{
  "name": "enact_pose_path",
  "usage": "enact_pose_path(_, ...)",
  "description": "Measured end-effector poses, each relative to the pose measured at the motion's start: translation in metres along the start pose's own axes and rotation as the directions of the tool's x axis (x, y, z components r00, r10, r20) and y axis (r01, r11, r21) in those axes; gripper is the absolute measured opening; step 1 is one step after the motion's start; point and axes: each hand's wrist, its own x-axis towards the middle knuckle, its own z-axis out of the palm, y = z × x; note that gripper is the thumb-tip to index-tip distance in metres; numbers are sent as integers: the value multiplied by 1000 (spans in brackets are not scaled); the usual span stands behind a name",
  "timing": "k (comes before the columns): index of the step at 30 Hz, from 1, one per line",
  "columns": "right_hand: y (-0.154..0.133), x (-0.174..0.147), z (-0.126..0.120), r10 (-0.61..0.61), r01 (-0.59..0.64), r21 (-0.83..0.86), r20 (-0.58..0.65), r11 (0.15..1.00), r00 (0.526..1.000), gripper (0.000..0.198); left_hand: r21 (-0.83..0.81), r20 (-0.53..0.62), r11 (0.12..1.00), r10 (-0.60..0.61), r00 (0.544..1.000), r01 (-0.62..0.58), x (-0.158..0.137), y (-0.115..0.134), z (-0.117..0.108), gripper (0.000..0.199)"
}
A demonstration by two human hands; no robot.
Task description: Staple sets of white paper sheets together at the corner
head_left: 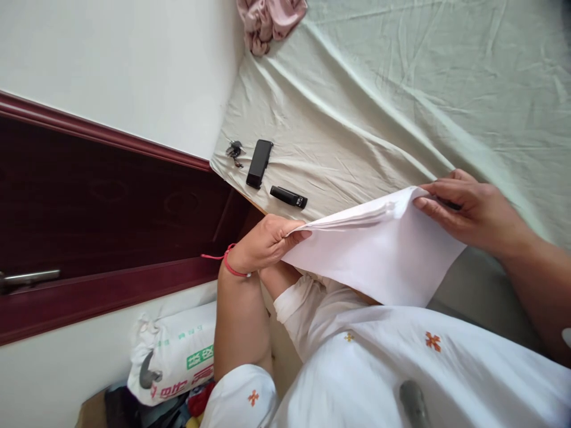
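Note:
A thin stack of white paper sheets (379, 255) is stretched between my two hands above my lap. My left hand (272, 241), with a red string bracelet at the wrist, pinches the stack's left corner, thumb on top. At the other end, my right hand (468, 205) grips the upper right part between thumb and fingers. Along the upper edge several layers show, slightly apart, and the front sheet bends downward. Beyond my left hand, a small black object shaped like a stapler (289, 197) lies on the pale green bedsheet (357, 119).
A black rectangular case or phone (259, 164) and a bunch of keys (234, 151) lie near the bed's corner. Pink cloth (272, 24) is bunched at the far edge. At left are a dark red door (102, 196) and a printed white sack (178, 345).

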Motion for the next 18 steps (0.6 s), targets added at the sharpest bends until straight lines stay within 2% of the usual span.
enact_pose_path(2,-1,-1,0,-2,-2,73,46,997,999,27,-49,-9,996,-71,997,71,0,-6,0,56)
enact_pose_path(4,-2,-2,0,61,-74,106,120,992,991,35,-155,-62,969,-204,977,193,1,-16,3,58)
enact_pose_path(6,-5,-3,0,184,-199,70,181,977,966,42,-301,-163,911,-341,926,283,3,-29,11,55)
enact_pose_path(7,-6,-4,0,252,-262,31,189,964,949,44,-373,-242,882,-391,888,287,5,-36,17,52)
enact_pose_path(10,-7,-2,-3,404,-396,-78,173,915,898,46,-565,-414,797,-498,762,214,10,-56,40,45)
enact_pose_path(12,-7,1,-5,465,-450,-119,189,885,865,43,-704,-441,698,-576,689,133,12,-64,58,45)
enact_pose_path(15,-6,3,-7,526,-494,-183,233,850,818,41,-845,-388,530,-702,597,75,14,-69,83,49)
enact_pose_path(18,-3,3,-8,531,-483,-226,276,846,801,40,-893,-334,445,-763,553,75,18,-68,102,39)
